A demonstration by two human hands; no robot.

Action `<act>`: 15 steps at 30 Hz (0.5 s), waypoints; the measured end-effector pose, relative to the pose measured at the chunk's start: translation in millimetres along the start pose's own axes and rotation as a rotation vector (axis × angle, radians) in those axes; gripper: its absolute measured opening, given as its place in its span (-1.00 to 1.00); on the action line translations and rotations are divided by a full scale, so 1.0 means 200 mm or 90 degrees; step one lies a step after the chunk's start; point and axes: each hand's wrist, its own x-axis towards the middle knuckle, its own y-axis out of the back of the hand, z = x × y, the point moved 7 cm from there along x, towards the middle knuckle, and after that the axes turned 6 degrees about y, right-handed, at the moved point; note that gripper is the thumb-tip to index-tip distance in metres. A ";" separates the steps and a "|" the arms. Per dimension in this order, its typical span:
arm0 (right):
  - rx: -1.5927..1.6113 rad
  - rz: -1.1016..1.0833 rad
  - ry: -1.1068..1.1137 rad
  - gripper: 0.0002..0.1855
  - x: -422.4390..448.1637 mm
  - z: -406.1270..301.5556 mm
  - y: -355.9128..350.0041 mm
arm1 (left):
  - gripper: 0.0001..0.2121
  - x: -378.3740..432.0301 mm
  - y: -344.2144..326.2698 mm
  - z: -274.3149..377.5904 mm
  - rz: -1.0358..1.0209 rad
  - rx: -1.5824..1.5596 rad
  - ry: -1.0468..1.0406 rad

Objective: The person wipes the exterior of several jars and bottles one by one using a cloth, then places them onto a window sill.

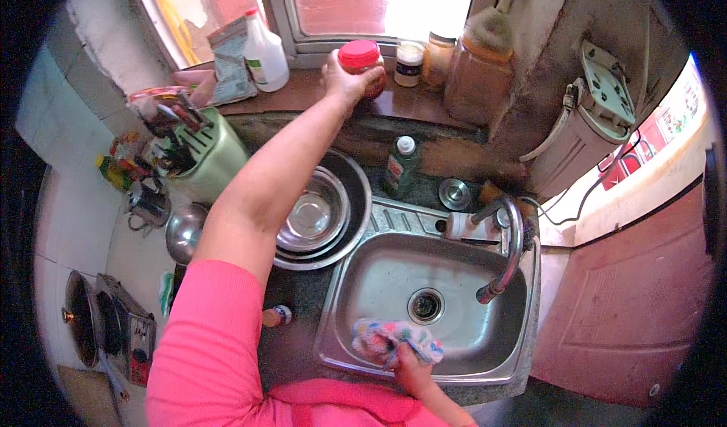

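Observation:
My left hand is stretched out to the window sill and grips a jar with a red lid, which is at the sill. Just right of it stand a small white-lidded jar and larger jars. My right hand holds a bunched, multicoloured fluffy cloth over the near edge of the stainless steel sink. The curved tap reaches over the basin from the right. Below my left forearm lie nested steel bowls, partly hidden by the arm.
A white spray-type plastic bottle stands left on the sill. A green bottle is behind the sink. A green knife holder, a steel bowl and a gas stove are at left. A water purifier hangs right.

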 end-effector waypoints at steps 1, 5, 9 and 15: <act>0.018 0.014 0.014 -0.77 0.02 0.00 0.01 | -0.15 -0.02 -0.05 0.02 0.032 0.020 0.068; -0.040 0.106 0.106 -0.81 0.09 -0.09 0.05 | -0.11 0.05 -0.21 -0.01 0.044 0.053 0.144; 0.064 0.074 0.018 -0.78 0.11 0.09 0.08 | -0.05 0.08 -0.23 0.01 0.045 -0.030 0.152; -0.114 0.085 0.071 -0.75 0.12 -0.18 -0.03 | -0.09 -0.06 -0.08 0.01 -0.194 -0.225 0.159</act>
